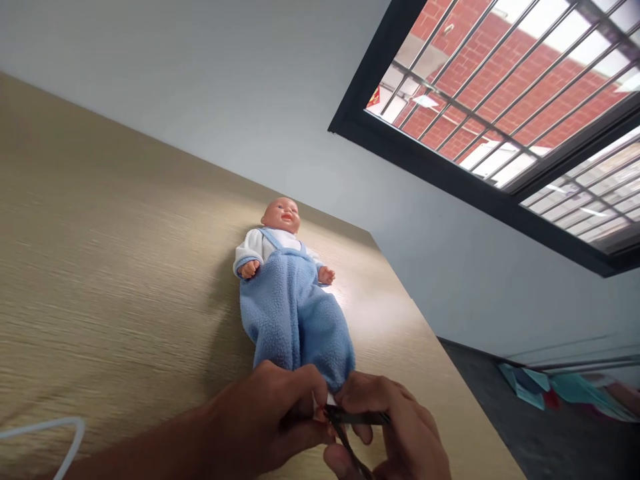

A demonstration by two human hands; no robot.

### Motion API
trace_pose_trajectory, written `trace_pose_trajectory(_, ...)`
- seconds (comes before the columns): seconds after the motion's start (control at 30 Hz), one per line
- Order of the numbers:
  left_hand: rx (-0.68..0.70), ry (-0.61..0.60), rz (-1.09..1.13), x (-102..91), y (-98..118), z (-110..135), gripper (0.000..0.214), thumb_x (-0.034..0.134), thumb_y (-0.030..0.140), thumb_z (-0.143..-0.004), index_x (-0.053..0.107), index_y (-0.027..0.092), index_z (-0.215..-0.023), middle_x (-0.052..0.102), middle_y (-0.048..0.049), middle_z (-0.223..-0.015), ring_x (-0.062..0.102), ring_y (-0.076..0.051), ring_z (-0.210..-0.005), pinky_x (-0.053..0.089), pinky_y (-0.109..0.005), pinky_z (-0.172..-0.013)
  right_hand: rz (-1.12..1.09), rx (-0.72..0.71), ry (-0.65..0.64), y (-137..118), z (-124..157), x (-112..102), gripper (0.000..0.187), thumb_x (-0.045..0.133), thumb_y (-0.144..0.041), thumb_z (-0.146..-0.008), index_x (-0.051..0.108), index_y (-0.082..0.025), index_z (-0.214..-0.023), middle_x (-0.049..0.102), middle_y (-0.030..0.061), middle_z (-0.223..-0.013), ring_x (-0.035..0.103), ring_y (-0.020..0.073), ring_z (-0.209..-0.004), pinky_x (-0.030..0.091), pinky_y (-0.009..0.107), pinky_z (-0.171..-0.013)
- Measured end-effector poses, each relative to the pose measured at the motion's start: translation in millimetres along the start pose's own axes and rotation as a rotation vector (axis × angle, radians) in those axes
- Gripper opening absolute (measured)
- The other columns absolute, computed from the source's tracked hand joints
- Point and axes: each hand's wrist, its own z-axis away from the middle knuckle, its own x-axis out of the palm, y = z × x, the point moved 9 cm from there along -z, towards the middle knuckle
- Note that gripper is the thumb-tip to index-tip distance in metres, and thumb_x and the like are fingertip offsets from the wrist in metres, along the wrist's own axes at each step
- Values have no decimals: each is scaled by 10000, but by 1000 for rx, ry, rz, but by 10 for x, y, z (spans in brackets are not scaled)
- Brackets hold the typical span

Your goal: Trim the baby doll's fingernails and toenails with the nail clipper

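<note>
A baby doll (295, 300) in blue fleece dungarees and a white top lies on its back on the table, its head away from me. My left hand (270, 413) pinches the doll's foot (320, 408) at the end of one trouser leg; fingers cover most of it. Dark nail clippers (355, 418), their lever and body spread in a V, are gripped in my right hand (400, 417). Their jaw end is right at the foot, though whether it touches is hard to tell. The doll's other foot is hidden behind my hands.
The doll rests on a pale wood table (125, 267), whose right edge slopes down towards the front. A white bent cord or tube (60, 423) shows at lower left. Behind stand a grey wall and a barred window (490, 80). Colourful items (575, 393) lie beyond the table at right.
</note>
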Motion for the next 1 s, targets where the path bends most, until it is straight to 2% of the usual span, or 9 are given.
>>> trace_pose_trajectory(0.17, 20, 14, -2, -7, 9, -13, 154, 660, 249, -914, 515, 201, -895, 478, 99, -627, 434, -36, -520, 325, -114, -516, -37, 29, 6, 26, -3, 12, 317, 591, -532, -938, 482, -236, -904, 509, -72, -580, 513, 87, -453, 435, 206, -479)
trace_pose_trajectory(0.37, 59, 10, 6, -12, 73, -7, 105, 623, 196, -899, 519, 198, -883, 499, 87, -626, 456, -48, -522, 345, -131, -520, -87, 65, -41, 43, 11, 48, 264, 628, -463, -927, 480, -247, -897, 508, -69, -594, 524, 96, -475, 423, 202, -476)
trace_pose_trajectory(0.5, 74, 29, -18, -30, 67, -9, 135, 639, 268, -907, 524, 203, -880, 545, 79, -660, 469, -51, -524, 342, -145, -520, -47, 178, -65, 109, 12, 49, 221, 573, -457, -961, 522, -254, -891, 566, -43, -628, 557, 125, -533, 466, 216, -522)
trace_pose_trajectory(0.63, 60, 22, -27, -23, 32, -18, 185, 597, 358, -949, 526, 199, -885, 615, 55, -699, 507, -62, -529, 357, -163, -520, -70, 203, -115, 60, -54, 74, 253, 620, -468, -929, 520, -251, -846, 548, -56, -593, 529, 120, -517, 440, 200, -489)
trace_pose_trajectory(0.8, 17, 5, -30, -31, 60, -26, 155, 595, 333, -955, 582, 183, -920, 687, 22, -768, 623, -90, -605, 412, -162, -550, -45, 351, -226, 57, -178, 125, 284, 510, -449, -982, 548, -238, -796, 584, -17, -647, 568, 149, -630, 450, 213, -529)
trace_pose_trajectory(0.9, 27, -15, 17, -30, 93, -25, 120, 574, 289, -965, 595, 187, -1026, 730, -5, -906, 701, -121, -745, 488, -166, -660, -49, 317, -331, -3, -291, 198, 246, 560, -379, -942, 494, -232, -756, 544, -45, -601, 516, 127, -560, 413, 216, -515)
trace_pose_trajectory(1.0, -38, -24, 14, -21, 14, -19, 175, 626, 299, -924, 591, 181, -1048, 721, -4, -871, 675, -125, -691, 488, -177, -626, -45, 293, -403, -20, -372, 250, 244, 510, -348, -958, 460, -228, -751, 545, -46, -612, 522, 120, -557, 392, 220, -512)
